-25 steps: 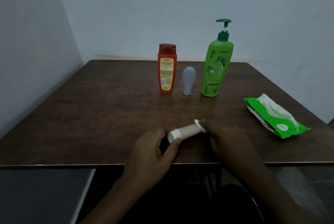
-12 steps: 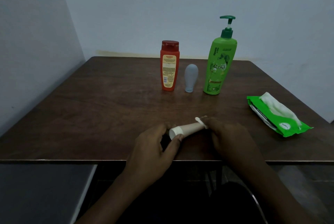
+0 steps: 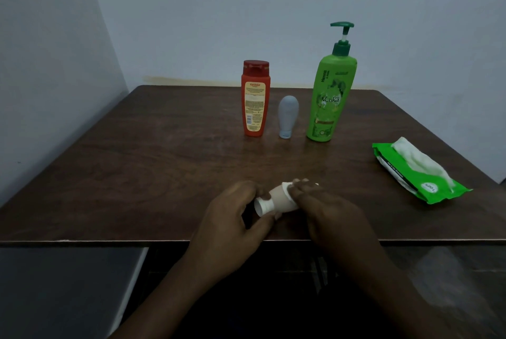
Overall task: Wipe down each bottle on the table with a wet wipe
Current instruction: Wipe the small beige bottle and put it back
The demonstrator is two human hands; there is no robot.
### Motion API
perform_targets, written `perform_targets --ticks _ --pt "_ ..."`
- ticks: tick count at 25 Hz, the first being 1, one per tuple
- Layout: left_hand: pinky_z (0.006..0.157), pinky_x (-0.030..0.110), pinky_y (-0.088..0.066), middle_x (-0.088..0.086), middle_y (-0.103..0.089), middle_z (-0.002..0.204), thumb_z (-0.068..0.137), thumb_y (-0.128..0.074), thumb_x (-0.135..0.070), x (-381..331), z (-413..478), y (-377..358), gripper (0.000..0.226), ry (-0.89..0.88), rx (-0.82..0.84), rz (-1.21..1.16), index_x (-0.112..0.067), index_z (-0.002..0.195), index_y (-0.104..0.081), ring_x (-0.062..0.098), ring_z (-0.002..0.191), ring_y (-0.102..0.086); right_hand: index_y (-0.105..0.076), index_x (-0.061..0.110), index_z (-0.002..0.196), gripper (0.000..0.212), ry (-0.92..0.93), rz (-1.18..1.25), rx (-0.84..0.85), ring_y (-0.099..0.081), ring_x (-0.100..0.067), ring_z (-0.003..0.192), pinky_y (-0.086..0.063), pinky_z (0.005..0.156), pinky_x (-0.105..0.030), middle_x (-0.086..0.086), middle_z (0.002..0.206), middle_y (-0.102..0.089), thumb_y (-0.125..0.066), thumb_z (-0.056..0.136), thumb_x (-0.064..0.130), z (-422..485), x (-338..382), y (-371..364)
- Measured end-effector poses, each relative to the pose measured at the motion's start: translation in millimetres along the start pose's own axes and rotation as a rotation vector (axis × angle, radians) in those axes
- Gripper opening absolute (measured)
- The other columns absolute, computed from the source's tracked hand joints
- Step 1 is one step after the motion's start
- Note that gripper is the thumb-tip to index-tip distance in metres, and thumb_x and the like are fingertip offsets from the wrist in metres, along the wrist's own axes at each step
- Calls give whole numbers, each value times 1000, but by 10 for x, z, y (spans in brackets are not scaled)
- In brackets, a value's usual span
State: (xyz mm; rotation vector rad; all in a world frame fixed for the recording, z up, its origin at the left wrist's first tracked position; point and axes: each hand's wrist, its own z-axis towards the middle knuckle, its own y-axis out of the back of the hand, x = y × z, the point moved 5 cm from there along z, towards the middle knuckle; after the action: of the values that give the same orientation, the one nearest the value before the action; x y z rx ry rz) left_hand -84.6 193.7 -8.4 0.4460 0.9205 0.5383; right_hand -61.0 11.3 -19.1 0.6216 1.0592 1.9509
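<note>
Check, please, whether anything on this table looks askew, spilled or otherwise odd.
Nothing looks spilled or toppled. Only the green wet wipes pack near the table's right edge stands out: it lies open with wipes bulging out, so they could dry.

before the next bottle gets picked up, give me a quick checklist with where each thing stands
1. Tube secured: left hand grips the white cap end of the beige tube. Ok.
2. Wipe on the surface: right hand presses the wet wipe onto the tube's body. Ok.
3. Whole tube wiped: its far end is hidden under the right hand. Cannot tell.
4. Other bottles ready: orange bottle, grey bottle and green pump bottle stand in a row, apart. Ok.
5. Fresh wipes at hand: wipes pack lies open with a wipe sticking out. Ok.
</note>
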Motion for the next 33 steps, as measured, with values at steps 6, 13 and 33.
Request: perform_targets --ticks 6,13,33 --pt "86 11 -43 -17 -62 116 93 -68 -47 70 -20 -28 40 109 -19 133 -22 124 -60 -3 105 -51 -69 12 121 51 -95 -25 -81 -67 -21 109 -50 93 -29 -8 121 -69 -56 72 7 51 -219 145" --pt "85 5 -45 -29 -63 108 90 -78 -35 25 -40 -3 76 197 37 -23 -48 149 -32 -12 108 -60 -68 10 121 49 -171 -30 -123 -68 -24 109 -42 99 -25 -10 120 -69 -57 73 4 107 -303 251" --pt "83 10 -53 -20 -73 96 71 -91 0 113 -22 49 108 285 -66 -277 -66 135 -35 -3 96 -72 -69 12 116 35 74 -23 -60 -63 -24 113 -46 101 -35 -7 119 -69 -55 85 12 116 429 171"
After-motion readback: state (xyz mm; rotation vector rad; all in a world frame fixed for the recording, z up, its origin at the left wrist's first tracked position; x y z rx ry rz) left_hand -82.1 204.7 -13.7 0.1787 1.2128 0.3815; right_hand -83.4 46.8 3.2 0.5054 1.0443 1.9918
